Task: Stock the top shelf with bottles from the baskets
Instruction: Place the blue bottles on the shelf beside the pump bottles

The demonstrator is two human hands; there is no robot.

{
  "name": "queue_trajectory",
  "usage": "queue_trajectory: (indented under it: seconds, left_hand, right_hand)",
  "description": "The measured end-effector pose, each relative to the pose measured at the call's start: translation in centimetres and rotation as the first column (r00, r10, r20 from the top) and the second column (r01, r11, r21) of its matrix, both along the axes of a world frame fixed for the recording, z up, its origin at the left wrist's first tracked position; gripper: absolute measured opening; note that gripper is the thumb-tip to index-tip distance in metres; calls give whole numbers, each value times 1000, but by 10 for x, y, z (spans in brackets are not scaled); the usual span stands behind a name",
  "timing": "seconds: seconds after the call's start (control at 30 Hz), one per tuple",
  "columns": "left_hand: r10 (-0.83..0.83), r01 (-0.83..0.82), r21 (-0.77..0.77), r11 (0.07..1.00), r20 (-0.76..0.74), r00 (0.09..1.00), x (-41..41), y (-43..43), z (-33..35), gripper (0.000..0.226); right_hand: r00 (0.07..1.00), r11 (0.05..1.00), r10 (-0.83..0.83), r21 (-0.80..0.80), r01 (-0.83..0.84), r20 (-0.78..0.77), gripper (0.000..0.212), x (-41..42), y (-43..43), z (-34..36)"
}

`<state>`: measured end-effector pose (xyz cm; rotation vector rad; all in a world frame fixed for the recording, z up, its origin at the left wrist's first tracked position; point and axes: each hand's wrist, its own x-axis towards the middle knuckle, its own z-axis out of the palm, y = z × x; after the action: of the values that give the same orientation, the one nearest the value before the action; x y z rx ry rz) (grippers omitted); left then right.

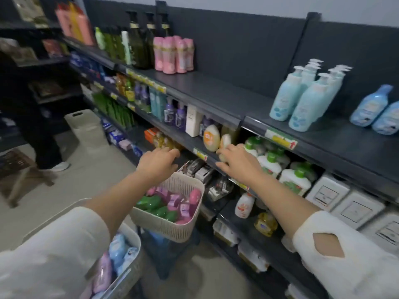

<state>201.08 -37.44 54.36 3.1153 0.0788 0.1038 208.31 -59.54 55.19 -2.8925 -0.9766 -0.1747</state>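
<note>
Pink and green plastic bottles (172, 201) lie heaped in the cream perforated basket (172, 230), near centre, under the empty left hand (158, 162), loosely curled, and empty right hand (237, 160), spread; probably light, stiff, slick, best gripped round the waist.

No text, brand or number legible; frame is motion-blurred.

Marks noted, unreadable:
- Shelf-edge tag (280, 139), green and yellow, on the top shelf's front lip: 1 red upward arrow (293, 144) at its right end; print beside it is smeared.
- Second shelf-edge tag (200, 154), one level down: same colours, a red mark, no characters resolved.
- Row of yellow tags (146, 79) farther left on the top lip: blank blurs.
- Pale-blue pump bottles (306, 104): front labels show only a darker leaf-like shape.
- White boxes (328, 194): dark framed panels, lines of print too small.
</note>
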Motion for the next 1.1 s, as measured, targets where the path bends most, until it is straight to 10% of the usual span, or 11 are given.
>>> queue_trajectory:
  seconds: [0.5,1.1]
  left_hand:
    - [437,-511,-100,854,-395,808,-172,257,-166,36]
    - [384,-708,-272,652,-687,617,-204,256,-361,40]
  right_hand:
    - [834,871,372,-159,-466,-408,40,-77,299,-168]
    - [631,605,353,-346,-717,-690,54,-121,341,-383]
